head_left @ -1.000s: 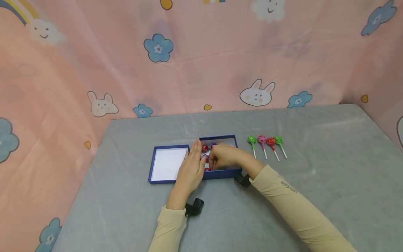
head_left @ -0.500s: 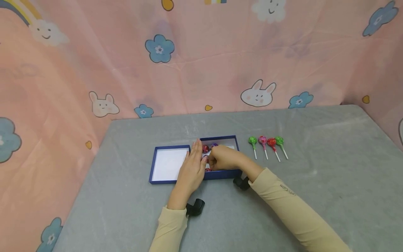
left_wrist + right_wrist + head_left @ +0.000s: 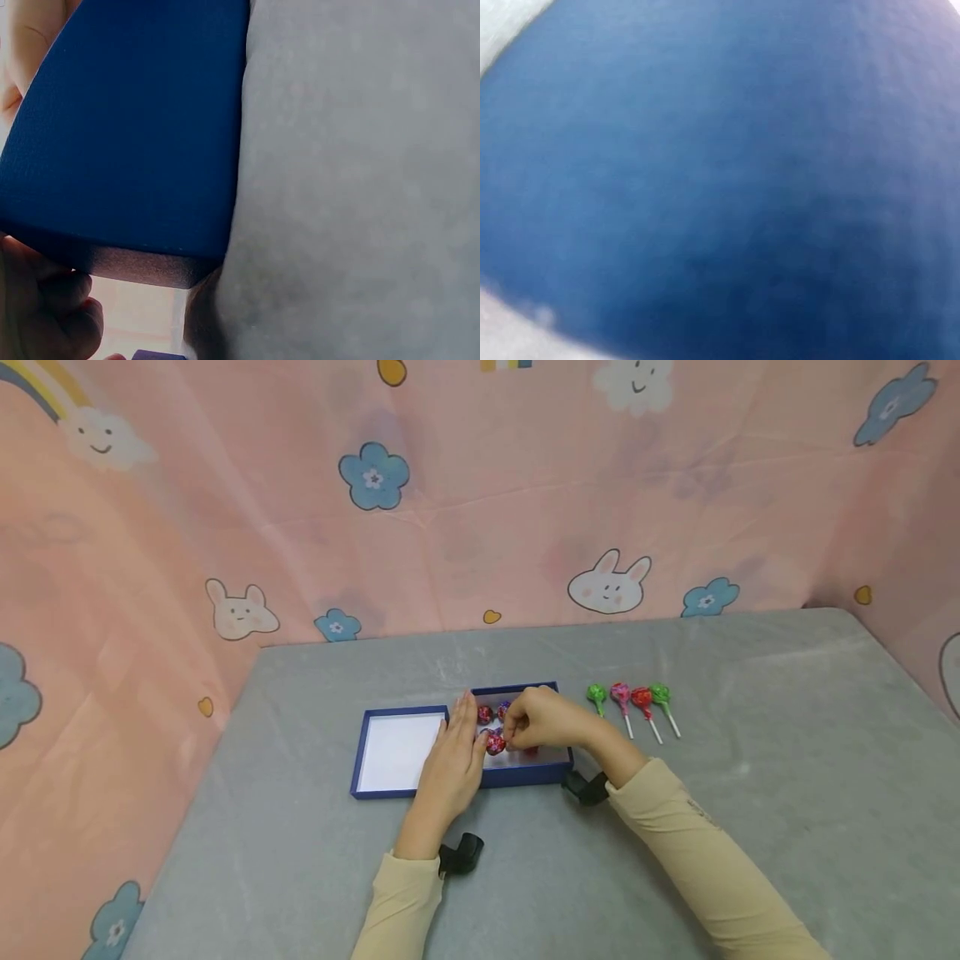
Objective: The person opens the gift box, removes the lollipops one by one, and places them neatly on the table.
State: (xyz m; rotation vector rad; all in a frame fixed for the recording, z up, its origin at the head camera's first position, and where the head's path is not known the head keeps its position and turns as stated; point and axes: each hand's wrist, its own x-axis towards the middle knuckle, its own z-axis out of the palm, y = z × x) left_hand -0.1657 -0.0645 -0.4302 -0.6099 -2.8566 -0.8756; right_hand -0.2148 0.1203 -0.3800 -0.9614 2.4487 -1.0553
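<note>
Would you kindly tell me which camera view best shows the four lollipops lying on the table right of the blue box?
The head view: all four lollipops lie in a row right of the blue box, fully visible. The left wrist view shows only the box wall and grey table; the right wrist view is filled with blurred blue. Neither shows them.

The head view looks forward and down from above the hands, quite far away. The left wrist view sits very near the blue box [image 3: 127,135] and the grey counter [image 3: 352,180]. The right wrist view is filled by the same blue box [image 3: 720,180], blurred.
</note>
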